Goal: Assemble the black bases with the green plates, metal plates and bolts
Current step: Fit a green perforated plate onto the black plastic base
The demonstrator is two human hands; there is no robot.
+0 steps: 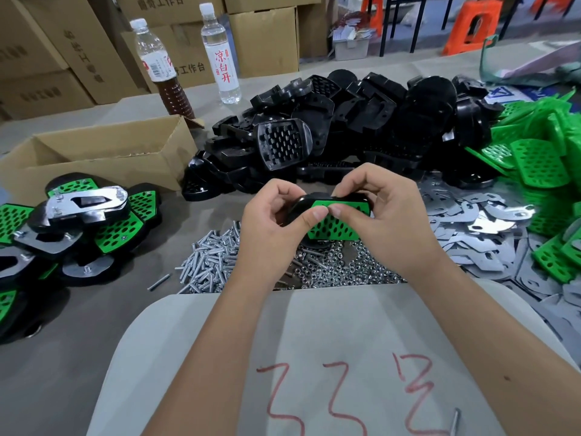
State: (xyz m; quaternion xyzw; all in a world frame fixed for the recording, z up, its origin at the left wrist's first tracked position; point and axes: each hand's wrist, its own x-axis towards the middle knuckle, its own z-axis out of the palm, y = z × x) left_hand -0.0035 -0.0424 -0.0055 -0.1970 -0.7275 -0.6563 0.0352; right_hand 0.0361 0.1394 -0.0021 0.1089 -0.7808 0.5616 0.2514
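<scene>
Above the middle of the table I hold a black base (303, 201) with a perforated green plate (336, 226) lying on its top face. My left hand (273, 228) grips the base's left end, thumb pressed on the plate. My right hand (380, 215) grips the right end, its thumb meeting the left thumb on the plate. Loose black bases (345, 127) are heaped behind, green plates (540, 162) at the right, metal plates (490, 234) at the right front. Bolts (210, 262) and nuts (339, 272) lie below my hands.
Finished assemblies (81, 221) are stacked at the left. An open cardboard box (103, 155) stands behind them, with two bottles (220, 51) further back and cartons on the floor. A grey sheet with red marks (314, 357) covers the front edge; one bolt (454, 421) lies on it.
</scene>
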